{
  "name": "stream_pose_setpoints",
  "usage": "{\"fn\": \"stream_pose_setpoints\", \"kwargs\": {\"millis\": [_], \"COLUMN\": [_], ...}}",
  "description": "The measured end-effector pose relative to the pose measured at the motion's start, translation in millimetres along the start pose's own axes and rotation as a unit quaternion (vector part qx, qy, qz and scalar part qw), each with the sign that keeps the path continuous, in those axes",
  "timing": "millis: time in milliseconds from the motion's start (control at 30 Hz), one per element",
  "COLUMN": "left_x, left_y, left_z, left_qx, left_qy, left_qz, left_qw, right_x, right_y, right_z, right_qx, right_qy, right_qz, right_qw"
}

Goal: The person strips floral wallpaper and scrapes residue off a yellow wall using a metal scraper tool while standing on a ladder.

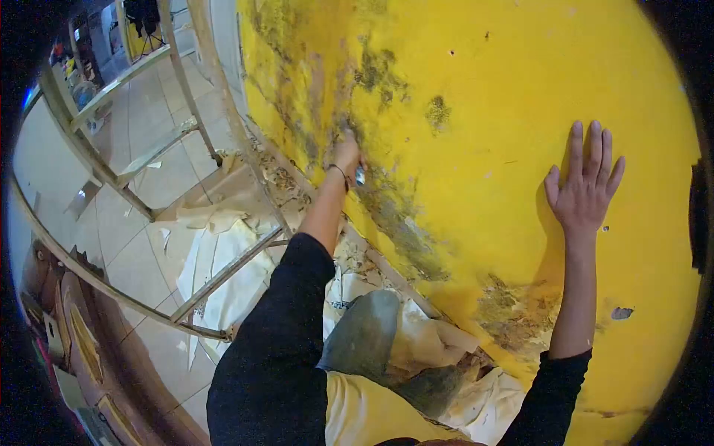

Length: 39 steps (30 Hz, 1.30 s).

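Nearest, a grey-trousered knee [364, 334]. Further out, right hand [584, 189] laid flat on the yellow wall [506, 89] — fingers straight, slightly fanned, thumb apart. Beyond, left hand [346, 154] fisted around a small metal tool [361, 175] — short shiny end jutting onto a dark peeled patch [394, 215], long axis mostly hidden in the grip. Farthest down, crumpled white sheeting [223, 275] strewn with flakes, a metal frame [111, 175], floor tiles [141, 126].

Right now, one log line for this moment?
left hand: holds scraper against yellow wall | right hand: flat on wall
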State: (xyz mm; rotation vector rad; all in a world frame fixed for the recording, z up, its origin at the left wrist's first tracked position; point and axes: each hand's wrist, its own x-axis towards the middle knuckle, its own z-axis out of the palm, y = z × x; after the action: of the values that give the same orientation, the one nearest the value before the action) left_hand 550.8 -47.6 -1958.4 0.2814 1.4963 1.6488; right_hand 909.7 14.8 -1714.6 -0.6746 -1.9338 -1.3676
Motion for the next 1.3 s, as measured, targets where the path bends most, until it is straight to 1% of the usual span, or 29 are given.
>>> {"fn": "stream_pose_setpoints", "kwargs": {"millis": [33, 67, 100, 133, 200, 267, 300, 367, 400, 500, 567, 633, 667, 700, 767, 800, 833, 900, 967, 1033, 1067, 1100, 1133, 1200, 1233, 1267, 1300], "left_x": [-1, 1, -3, -4, -1, 32, 27, 9, -2, 22, 24, 8, -10, -4, 11, 21, 32, 20, -3, 15, 77, 137, 161, 78, 32, 1, 16], "left_y": [7, -10, -5, 6, 21, 29, 26, 16, 23, 36, 34, 45, 41, 46, 47, 54, 63, 76, 69, 51, 44, 37, 50, 59, 65, 54, 38], "left_z": [-2, 2, 1, -1, -5, -10, -7, 5, 6, -7, 2, 8, 14, 12, 9, 1, -6, -4, -1, -1, -22, -42, -56, -28, -14, -1, -3], "left_qx": [-0.015, 0.041, -0.009, 0.021, 0.046, -0.126, -0.128, -0.015, -0.036, -0.027, -0.042, -0.067, -0.001, 0.0, -0.041, -0.064, -0.066, -0.063, -0.056, -0.027, 0.073, 0.173, 0.13, 0.016, -0.042, -0.003, 0.064], "left_qy": [0.009, -0.01, -0.032, 0.009, 0.046, 0.017, 0.018, -0.001, -0.009, 0.002, 0.008, 0.031, 0.022, 0.023, 0.024, -0.001, -0.005, 0.014, 0.029, -0.029, -0.011, 0.028, -0.001, 0.009, 0.023, 0.03, 0.019], "left_qz": [0.005, 0.045, 0.012, 0.025, 0.029, -0.017, -0.014, 0.111, 0.084, 0.076, 0.078, 0.083, 0.113, 0.118, 0.067, 0.093, 0.076, 0.042, 0.052, 0.069, 0.166, 0.257, 0.119, 0.019, -0.029, 0.016, 0.068], "left_qw": [1.0, 0.998, 0.999, 0.999, 0.997, 0.992, 0.992, 0.994, 0.996, 0.997, 0.996, 0.994, 0.993, 0.993, 0.997, 0.994, 0.995, 0.997, 0.997, 0.997, 0.983, 0.951, 0.984, 1.0, 0.998, 0.999, 0.996], "right_x": [1, 0, 1, 0, -3, 0, 1, 1, 1, 0, 2, 1, 0, 4, 1, -2, -2, 0, 1, 1, 0, -1, -1, 1, 0, 0, 1], "right_y": [0, 0, -1, 0, 1, 0, 0, 0, 1, 0, 2, 0, 0, 0, 0, 0, 0, 1, 0, -1, 1, 1, 1, 2, 2, 1, 0], "right_z": [1, 1, 1, 1, -3, -1, -1, 0, 0, -1, -2, -2, 0, 1, -1, -2, -3, -2, -2, -1, -1, -1, -2, -1, -1, 0, 1], "right_qx": [-0.001, 0.004, 0.004, 0.003, 0.001, 0.003, 0.005, 0.007, 0.006, -0.004, -0.008, -0.003, -0.004, -0.003, -0.013, -0.015, -0.01, -0.002, -0.012, -0.01, -0.011, -0.013, -0.007, 0.001, -0.001, -0.002, 0.0], "right_qy": [0.001, 0.003, 0.005, 0.003, -0.006, -0.007, -0.003, 0.003, 0.001, -0.011, -0.009, -0.001, -0.002, 0.003, -0.006, -0.013, -0.013, -0.007, -0.019, -0.017, -0.019, -0.025, -0.019, -0.005, -0.007, -0.01, -0.007], "right_qz": [0.001, 0.006, 0.012, 0.011, 0.001, 0.008, 0.007, 0.005, 0.004, 0.007, 0.003, 0.002, 0.002, 0.006, 0.002, -0.001, 0.0, 0.003, 0.007, 0.01, 0.006, 0.005, 0.004, 0.003, 0.003, 0.005, 0.008], "right_qw": [1.0, 1.0, 1.0, 1.0, 1.0, 1.0, 1.0, 1.0, 1.0, 1.0, 1.0, 1.0, 1.0, 1.0, 1.0, 1.0, 1.0, 1.0, 1.0, 1.0, 1.0, 1.0, 1.0, 1.0, 1.0, 1.0, 1.0]}}
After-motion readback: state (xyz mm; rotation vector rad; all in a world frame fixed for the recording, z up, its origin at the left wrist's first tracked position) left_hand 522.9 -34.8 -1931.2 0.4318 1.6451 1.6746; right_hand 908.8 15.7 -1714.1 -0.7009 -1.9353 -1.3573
